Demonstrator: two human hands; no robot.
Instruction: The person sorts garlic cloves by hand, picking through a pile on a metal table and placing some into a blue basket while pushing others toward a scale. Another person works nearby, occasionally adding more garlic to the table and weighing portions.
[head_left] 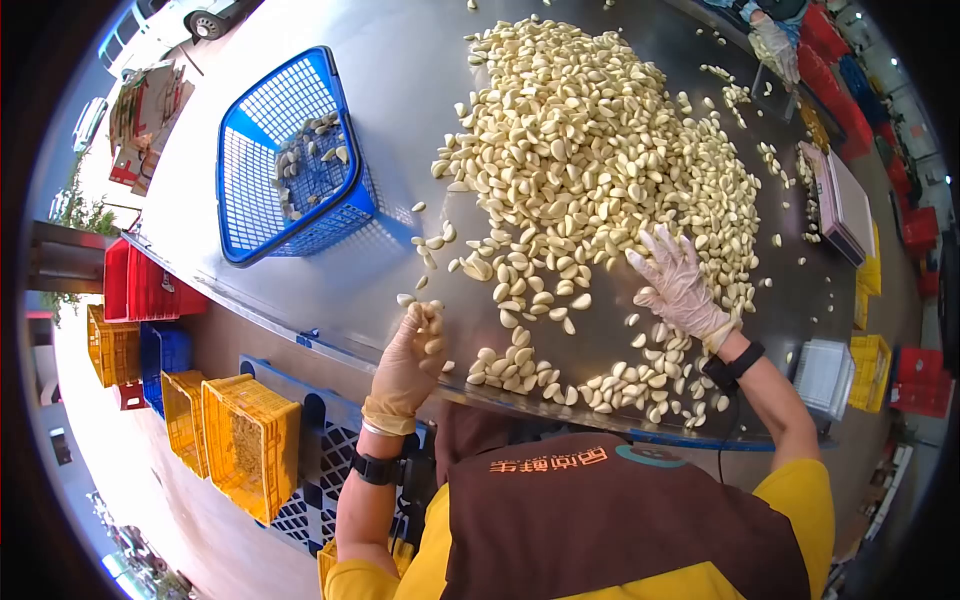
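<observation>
A large heap of peeled garlic cloves (pixel 570 130) covers the middle of the metal table (pixel 420 90), with looser cloves along its near side. Gloved in thin plastic, my left hand (pixel 402 368) is closed round several garlic cloves (pixel 431 330) above the table's front edge. My right hand (pixel 682 288), also gloved, lies with fingers spread on the near right side of the heap. Its fingertips touch cloves, and nothing is gripped in it. To the left stands a blue plastic basket (pixel 366 200) with a few discoloured pieces at its bottom.
Yellow crates (pixel 250 440) stand on the floor at the left, beside red crates (pixel 150 285). A pale box-like device (pixel 838 205) and a clear plastic container (pixel 824 378) are at the right. Another person's gloved hand (pixel 775 48) is at the far right corner.
</observation>
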